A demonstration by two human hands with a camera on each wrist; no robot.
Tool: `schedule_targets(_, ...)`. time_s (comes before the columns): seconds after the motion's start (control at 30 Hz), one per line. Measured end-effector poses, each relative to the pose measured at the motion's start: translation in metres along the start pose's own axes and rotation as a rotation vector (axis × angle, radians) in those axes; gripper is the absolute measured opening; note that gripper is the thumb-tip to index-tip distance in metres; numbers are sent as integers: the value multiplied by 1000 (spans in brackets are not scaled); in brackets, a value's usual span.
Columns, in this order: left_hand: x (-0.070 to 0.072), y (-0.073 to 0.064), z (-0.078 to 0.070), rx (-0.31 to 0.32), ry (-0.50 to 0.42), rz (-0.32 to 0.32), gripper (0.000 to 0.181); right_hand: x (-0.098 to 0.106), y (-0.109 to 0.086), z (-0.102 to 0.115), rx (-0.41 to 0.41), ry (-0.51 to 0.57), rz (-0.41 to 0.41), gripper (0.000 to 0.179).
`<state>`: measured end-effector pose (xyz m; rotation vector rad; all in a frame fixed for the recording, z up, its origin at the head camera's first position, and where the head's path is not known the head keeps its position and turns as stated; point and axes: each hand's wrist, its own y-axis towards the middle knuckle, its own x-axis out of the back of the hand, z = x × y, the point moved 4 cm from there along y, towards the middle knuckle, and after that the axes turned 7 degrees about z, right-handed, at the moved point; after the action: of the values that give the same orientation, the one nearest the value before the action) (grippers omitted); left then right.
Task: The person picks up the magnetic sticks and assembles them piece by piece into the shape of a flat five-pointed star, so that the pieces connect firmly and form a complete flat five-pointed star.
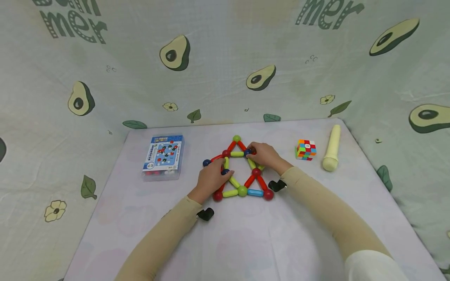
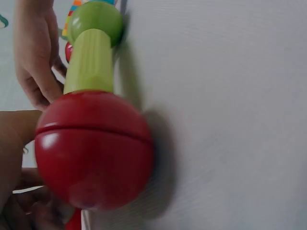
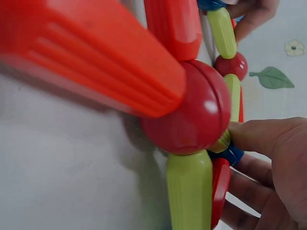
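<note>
A flat star-like frame of magnetic sticks and balls (image 1: 230, 193) lies on the table, in red, green and blue. My left hand (image 1: 212, 177) holds a dark blue ball (image 1: 225, 171) on its left side, between thumb and fingers. At the upper right corner, my right hand (image 1: 266, 155) pinches another dark blue ball (image 1: 247, 153); in the right wrist view its thumb (image 3: 254, 136) lies against a green stick by that ball. A red ball (image 2: 93, 151) with a green stick (image 2: 89, 62) fills the left wrist view. Part of the frame is hidden under both hands.
A clear plastic box (image 1: 163, 158) with a blue picture label lies at the left. On the right are a colourful puzzle cube (image 1: 306, 150) and a pale yellow toy microphone (image 1: 332, 148). An avocado-printed cloth (image 1: 218, 78) hangs behind the table.
</note>
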<state>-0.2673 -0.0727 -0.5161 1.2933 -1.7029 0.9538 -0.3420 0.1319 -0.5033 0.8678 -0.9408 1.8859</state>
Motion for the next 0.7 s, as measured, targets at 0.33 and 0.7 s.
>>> schedule_targets(0.33,14,37,4,-18,80,-47,44,4,2,-2,13,79,83,49)
schedule_targets(0.7,6,62,16,-11,-135,26,34,11,3,-3,79,46,157,51)
